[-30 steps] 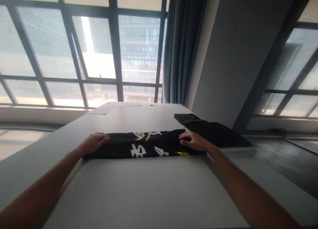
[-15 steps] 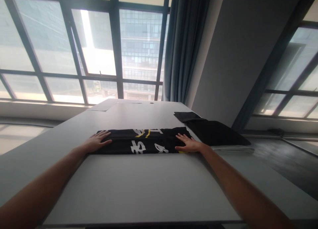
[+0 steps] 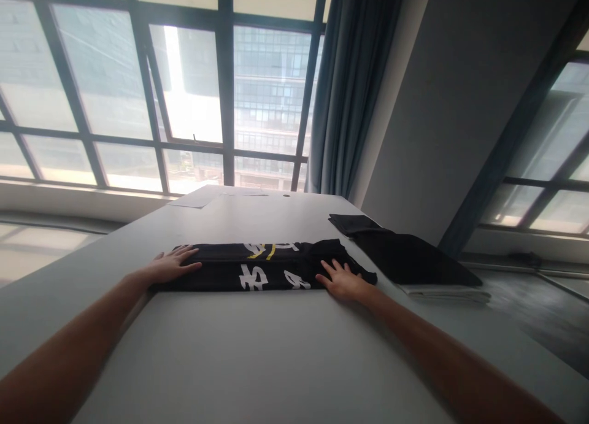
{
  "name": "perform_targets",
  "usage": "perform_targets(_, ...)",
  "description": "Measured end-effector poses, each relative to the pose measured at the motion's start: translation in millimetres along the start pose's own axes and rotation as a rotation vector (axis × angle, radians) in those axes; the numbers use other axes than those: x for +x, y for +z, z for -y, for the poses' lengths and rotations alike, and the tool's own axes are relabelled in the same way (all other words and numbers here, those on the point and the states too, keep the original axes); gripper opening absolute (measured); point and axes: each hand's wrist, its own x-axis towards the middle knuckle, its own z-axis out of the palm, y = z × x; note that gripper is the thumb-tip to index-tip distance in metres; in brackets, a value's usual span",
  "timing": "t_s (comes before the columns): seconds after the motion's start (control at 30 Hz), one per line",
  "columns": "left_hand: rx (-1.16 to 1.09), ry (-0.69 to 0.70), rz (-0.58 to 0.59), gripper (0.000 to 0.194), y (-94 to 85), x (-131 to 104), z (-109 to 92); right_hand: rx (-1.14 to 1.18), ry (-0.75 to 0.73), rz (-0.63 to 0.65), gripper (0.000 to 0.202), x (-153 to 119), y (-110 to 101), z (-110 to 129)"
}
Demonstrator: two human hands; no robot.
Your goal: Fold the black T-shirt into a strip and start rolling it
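In the head view, two bare hands are resting on one folded black garment [image 3: 216, 275], which is lying crosswise on one white bench [image 3: 267, 356] in front of the person. The left hand [image 3: 172, 265] is lying flat over the garment's left end, its fingers spreading apart. The right hand [image 3: 343, 281] is lying near the right end, palm down, its fingers splaying over the near edge and pointing toward a bunched part of the fabric. Two large white characters are showing on the near half between the hands, and two more white marks are showing on the far half, with two yellow strokes beside them. To the right, one pile is lying near the garment: black folded fabric [image 3: 414, 258] is resting on top of white folded fabric [image 3: 453, 294], whose layers are too small to count. White paper [image 3: 191, 202] is lying at the bench's far left corner, and one dark round spot [image 3: 286, 196] is showing near its far edge. Beyond, one blue-grey curtain [image 3: 350, 105] is hanging beside a large gridded window [image 3: 119, 86].
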Motion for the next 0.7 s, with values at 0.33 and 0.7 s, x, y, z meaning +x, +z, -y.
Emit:
perform_targets(0.33,0.021,-0.14,-0.03,0.083,-5.2,-7,13,-0.08,-0.242,-0.042,0.071,141,-31,8)
perform_targets(0.7,-0.036,0.229,-0.127,0.069,-4.8,-11,-11,-0.045,0.104,-0.29,0.065,172,-38,68)
